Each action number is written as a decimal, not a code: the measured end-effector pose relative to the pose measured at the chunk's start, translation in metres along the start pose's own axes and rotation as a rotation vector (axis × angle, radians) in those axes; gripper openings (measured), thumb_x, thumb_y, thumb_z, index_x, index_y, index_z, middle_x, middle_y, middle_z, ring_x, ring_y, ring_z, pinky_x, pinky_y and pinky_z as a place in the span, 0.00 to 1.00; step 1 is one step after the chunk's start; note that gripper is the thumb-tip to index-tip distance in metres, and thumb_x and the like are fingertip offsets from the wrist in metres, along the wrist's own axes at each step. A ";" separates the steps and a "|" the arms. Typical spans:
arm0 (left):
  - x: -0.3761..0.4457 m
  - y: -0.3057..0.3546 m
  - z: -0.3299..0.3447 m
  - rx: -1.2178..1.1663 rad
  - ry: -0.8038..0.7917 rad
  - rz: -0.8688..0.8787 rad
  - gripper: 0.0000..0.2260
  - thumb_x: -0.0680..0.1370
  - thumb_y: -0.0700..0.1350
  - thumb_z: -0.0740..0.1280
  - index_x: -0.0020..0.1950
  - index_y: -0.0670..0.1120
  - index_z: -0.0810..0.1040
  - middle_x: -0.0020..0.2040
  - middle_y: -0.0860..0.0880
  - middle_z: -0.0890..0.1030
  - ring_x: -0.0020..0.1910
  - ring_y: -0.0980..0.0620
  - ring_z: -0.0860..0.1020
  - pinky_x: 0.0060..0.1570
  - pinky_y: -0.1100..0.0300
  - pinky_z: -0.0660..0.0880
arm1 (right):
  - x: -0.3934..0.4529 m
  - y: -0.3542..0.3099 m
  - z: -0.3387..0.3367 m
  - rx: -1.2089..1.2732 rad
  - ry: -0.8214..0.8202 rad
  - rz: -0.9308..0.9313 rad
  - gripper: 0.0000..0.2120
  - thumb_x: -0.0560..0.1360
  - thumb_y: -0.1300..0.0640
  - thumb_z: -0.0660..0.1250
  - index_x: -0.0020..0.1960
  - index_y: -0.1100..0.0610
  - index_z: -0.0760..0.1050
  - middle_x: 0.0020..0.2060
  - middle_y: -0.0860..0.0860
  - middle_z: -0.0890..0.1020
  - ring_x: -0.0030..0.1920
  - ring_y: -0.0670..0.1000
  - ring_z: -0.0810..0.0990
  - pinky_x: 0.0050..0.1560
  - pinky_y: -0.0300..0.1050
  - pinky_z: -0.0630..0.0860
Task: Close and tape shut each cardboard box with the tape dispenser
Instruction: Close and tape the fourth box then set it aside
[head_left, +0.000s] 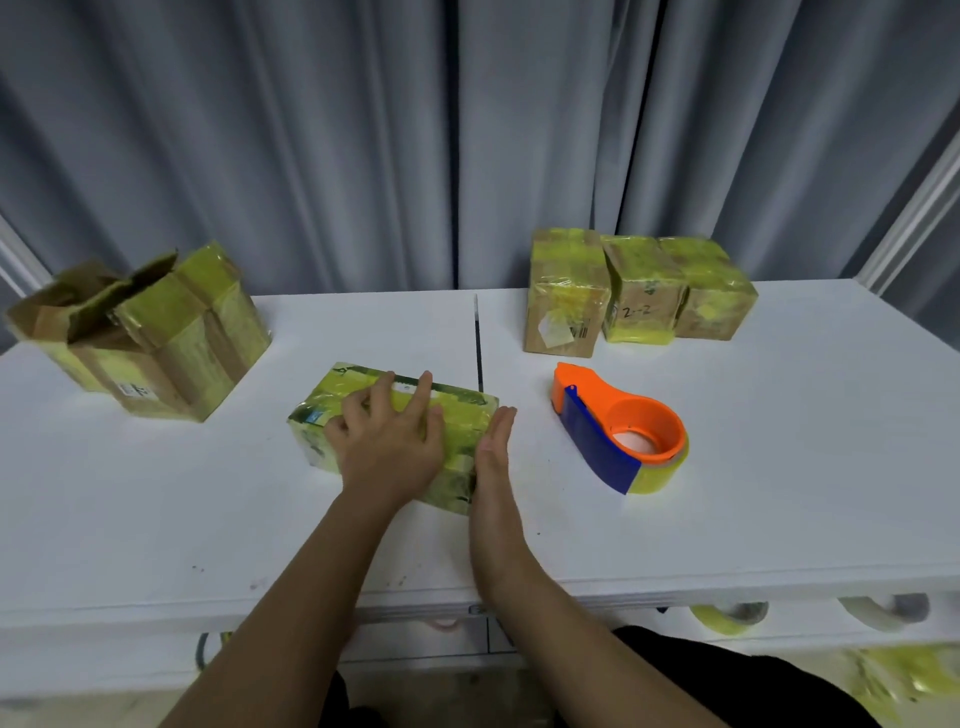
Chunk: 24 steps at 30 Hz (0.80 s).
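On a white table (727, 467), open-flapped boxes (140, 332) stand far left. At centre, a taped box (462, 421) lies under the left hand (387, 441), fingers spread flat; the right hand (493, 447), fingers straight, presses its right end. An orange tape dispenser (621, 428) lies just right, three sealed boxes (636, 291) behind.

Backdrop: grey pleated curtain (322, 145) behind the white table (727, 509).
Below table: spare yellowish tape rolls (730, 616), blurred.

Left hand (387, 441) flat on the taped box (462, 415) — right hand (493, 441) against its side — dispenser (621, 428) nearby
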<state>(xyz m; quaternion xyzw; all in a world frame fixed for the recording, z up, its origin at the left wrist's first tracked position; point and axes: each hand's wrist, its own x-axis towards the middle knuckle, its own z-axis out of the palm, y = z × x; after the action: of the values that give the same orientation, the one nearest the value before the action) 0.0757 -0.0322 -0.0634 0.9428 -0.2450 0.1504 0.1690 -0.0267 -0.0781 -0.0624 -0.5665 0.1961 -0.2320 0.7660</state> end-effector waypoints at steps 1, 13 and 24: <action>0.001 0.001 -0.001 -0.007 -0.020 -0.005 0.31 0.72 0.61 0.42 0.68 0.60 0.72 0.70 0.47 0.70 0.65 0.39 0.66 0.59 0.45 0.59 | 0.001 0.004 0.000 0.029 -0.006 0.003 0.31 0.77 0.41 0.47 0.76 0.43 0.37 0.75 0.40 0.51 0.71 0.39 0.59 0.67 0.33 0.65; 0.000 0.007 -0.019 0.029 -0.320 -0.059 0.21 0.81 0.57 0.47 0.75 0.65 0.54 0.77 0.51 0.54 0.72 0.45 0.52 0.66 0.46 0.51 | 0.022 0.012 -0.018 -0.044 -0.055 0.233 0.40 0.70 0.23 0.47 0.73 0.47 0.66 0.70 0.50 0.71 0.68 0.48 0.71 0.69 0.49 0.67; 0.007 0.000 -0.027 -0.024 -0.356 0.024 0.20 0.81 0.59 0.47 0.74 0.66 0.56 0.77 0.52 0.53 0.72 0.46 0.50 0.67 0.49 0.47 | 0.010 -0.036 -0.051 -1.028 -0.404 0.188 0.19 0.80 0.47 0.56 0.64 0.57 0.73 0.54 0.52 0.78 0.56 0.54 0.75 0.53 0.43 0.72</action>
<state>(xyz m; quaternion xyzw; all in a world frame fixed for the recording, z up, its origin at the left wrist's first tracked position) 0.0764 -0.0247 -0.0365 0.9494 -0.2842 -0.0201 0.1324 -0.0526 -0.1327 -0.0426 -0.8804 0.1832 0.0761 0.4308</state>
